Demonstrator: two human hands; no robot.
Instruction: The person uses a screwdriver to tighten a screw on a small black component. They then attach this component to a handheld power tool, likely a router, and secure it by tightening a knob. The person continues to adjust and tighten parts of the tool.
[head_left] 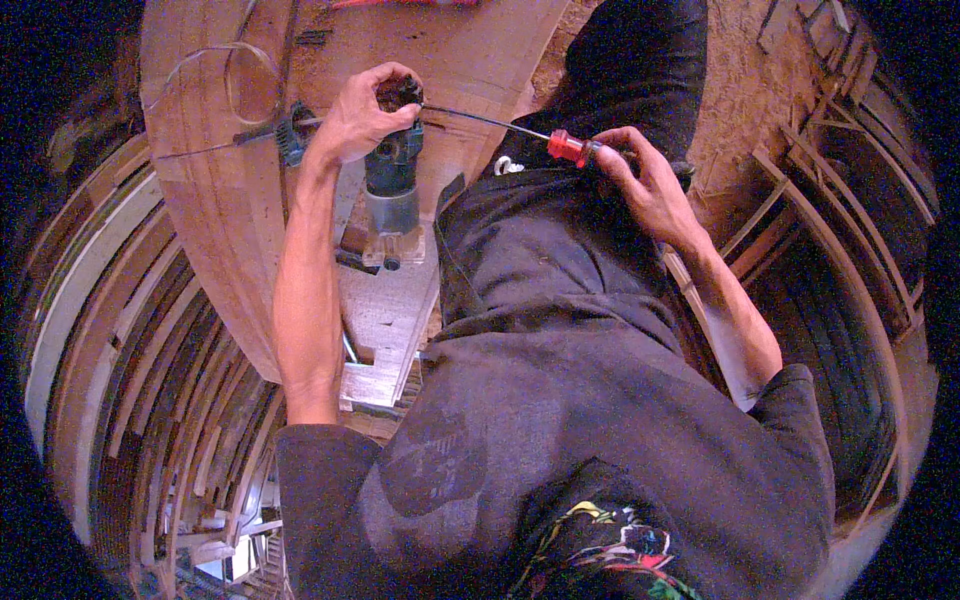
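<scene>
The right hand (645, 190) has its fingers closed on the end of the red-handled screwdriver (568, 149), whose shaft runs to the left hand (362, 115), curled closed around the dark upper end of the teal power tool (392, 172) on the wooden bench (215, 200). Work looks partway: a teal piece (292, 135) lies apart, seemingly unjoined; whether the tip meets a screw is too grainy to tell.

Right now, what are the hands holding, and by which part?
Right hand: a screwdriver, by its red handle. Left hand: a teal power tool, by its far end.
</scene>
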